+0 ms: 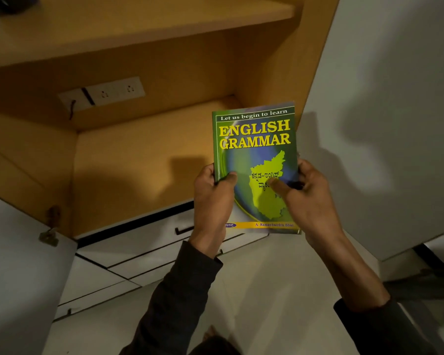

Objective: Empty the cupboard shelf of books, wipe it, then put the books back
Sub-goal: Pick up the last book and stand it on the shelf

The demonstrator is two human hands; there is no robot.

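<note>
A green paperback titled "English Grammar" [254, 139] is held upright, cover facing me, in front of the right end of the wooden cupboard shelf [139, 170]. My left hand [213, 201] grips its lower left edge with the thumb over the cover. My right hand [305, 198] grips its right edge, thumb pressed on the yellow map picture. The shelf board behind the book is bare where I can see it.
An upper wooden shelf [128, 29] runs above, with a dark object at its far left corner. A white socket panel [105, 93] sits on the cupboard's back wall. White drawers with dark handles [164, 234] lie below. An open white door [385, 124] stands on the right.
</note>
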